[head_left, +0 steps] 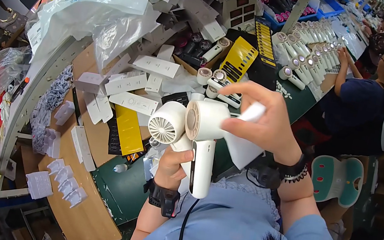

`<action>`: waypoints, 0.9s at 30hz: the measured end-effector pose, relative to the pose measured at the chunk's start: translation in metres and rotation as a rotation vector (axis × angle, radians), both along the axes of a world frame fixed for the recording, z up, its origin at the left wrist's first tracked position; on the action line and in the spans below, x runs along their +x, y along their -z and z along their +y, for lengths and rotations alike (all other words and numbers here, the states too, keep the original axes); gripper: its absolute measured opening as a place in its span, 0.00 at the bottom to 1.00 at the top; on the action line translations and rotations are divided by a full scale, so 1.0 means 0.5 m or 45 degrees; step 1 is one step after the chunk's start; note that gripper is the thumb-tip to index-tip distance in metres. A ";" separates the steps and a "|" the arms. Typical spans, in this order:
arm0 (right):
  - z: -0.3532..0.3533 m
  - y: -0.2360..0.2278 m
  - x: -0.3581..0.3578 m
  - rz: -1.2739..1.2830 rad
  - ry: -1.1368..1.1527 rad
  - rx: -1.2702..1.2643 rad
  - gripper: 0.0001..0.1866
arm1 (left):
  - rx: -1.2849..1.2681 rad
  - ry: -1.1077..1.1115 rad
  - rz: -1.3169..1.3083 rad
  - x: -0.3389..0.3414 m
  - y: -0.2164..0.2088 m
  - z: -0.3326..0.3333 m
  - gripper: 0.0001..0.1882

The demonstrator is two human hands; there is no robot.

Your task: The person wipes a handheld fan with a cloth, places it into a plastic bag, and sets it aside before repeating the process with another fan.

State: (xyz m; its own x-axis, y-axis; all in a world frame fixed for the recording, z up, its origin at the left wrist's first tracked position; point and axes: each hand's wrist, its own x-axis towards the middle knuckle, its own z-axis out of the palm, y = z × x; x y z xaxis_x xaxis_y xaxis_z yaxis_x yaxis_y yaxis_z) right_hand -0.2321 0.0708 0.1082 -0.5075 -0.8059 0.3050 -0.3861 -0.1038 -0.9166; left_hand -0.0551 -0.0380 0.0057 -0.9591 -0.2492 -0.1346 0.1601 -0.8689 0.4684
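My left hand [172, 160] grips the handles of two white hair dryers [185, 126] held side by side, their round heads up and a black cord hanging down from them. My right hand [264, 120] reaches over from the right and pinches a white cloth or sheet [243, 147] against the head of the right dryer. Both wrists wear black bands. The dryers hang above a green mat [123, 187] on the wooden bench.
White flat boxes [133, 102], yellow cards [127, 129] and small white parts cover the bench [83, 214]. A clear plastic bag [87, 14] lies at the back left. Rows of white dryers [305, 58] stand further along, where other people sit working at the right.
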 end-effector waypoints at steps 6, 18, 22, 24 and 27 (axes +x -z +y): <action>-0.050 0.025 0.014 0.564 0.073 0.095 0.10 | -0.136 -0.060 -0.064 0.008 0.020 -0.006 0.37; -0.066 0.109 -0.051 0.661 0.150 0.657 0.15 | -0.107 -0.073 -0.121 0.024 0.053 -0.012 0.35; -0.028 0.160 -0.075 0.547 0.115 0.598 0.14 | -0.084 -0.123 -0.021 0.021 0.055 -0.015 0.34; -0.006 0.175 -0.073 0.462 0.084 0.528 0.13 | -0.133 -0.101 -0.002 0.020 0.055 -0.022 0.33; 0.026 0.188 -0.040 -0.183 -0.140 0.159 0.12 | -0.039 -0.071 0.022 0.022 0.060 -0.033 0.33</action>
